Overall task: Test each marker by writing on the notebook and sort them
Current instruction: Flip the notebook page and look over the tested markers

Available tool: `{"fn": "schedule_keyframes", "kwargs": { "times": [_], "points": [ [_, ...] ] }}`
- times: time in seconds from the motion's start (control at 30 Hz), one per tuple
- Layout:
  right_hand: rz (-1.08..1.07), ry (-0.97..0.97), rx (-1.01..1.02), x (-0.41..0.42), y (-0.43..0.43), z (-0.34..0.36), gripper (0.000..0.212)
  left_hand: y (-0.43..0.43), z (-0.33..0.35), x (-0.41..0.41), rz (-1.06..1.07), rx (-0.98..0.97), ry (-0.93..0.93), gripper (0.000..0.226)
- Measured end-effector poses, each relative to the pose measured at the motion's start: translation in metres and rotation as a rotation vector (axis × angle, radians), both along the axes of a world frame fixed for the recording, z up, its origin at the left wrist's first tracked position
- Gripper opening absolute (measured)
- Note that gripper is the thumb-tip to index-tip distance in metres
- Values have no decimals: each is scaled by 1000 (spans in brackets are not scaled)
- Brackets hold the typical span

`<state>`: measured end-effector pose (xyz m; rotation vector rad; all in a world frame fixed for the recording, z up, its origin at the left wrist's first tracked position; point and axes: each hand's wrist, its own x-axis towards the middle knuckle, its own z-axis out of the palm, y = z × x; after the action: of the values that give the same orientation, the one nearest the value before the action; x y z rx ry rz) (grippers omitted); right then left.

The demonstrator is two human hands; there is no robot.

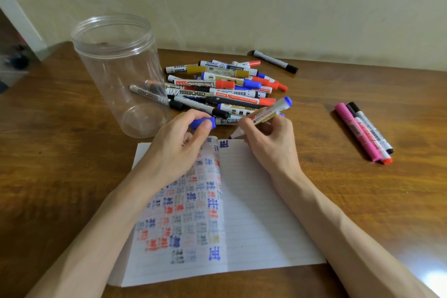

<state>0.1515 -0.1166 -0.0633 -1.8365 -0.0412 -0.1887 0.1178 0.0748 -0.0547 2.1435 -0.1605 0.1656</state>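
An open lined notebook lies in front of me; its left page is covered with coloured test marks, and the right page has one blue mark at the top. My right hand grips an uncapped blue-ended marker, tip at the right page's top edge. My left hand rests on the left page and holds a blue cap. A pile of mixed markers lies just beyond the notebook.
A clear empty plastic jar stands at the back left, beside the pile. Three markers, among them a pink one, lie together at the right. A lone black marker lies near the wall. The wooden table runs around the notebook.
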Motion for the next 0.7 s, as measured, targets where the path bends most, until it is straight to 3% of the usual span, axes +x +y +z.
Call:
{"fn": "schedule_keyframes", "kwargs": {
  "times": [0.1, 0.3, 0.7],
  "points": [
    [-13, 44, 201, -1, -5, 6, 13, 0, 5, -2, -44, -53, -48, 27],
    [72, 100, 395, 0, -12, 10, 10, 3, 7, 0, -38, -104, -53, 27],
    [262, 72, 383, -2, -15, 7, 12, 0, 8, -4, -64, -158, -39, 23]
  ]
}}
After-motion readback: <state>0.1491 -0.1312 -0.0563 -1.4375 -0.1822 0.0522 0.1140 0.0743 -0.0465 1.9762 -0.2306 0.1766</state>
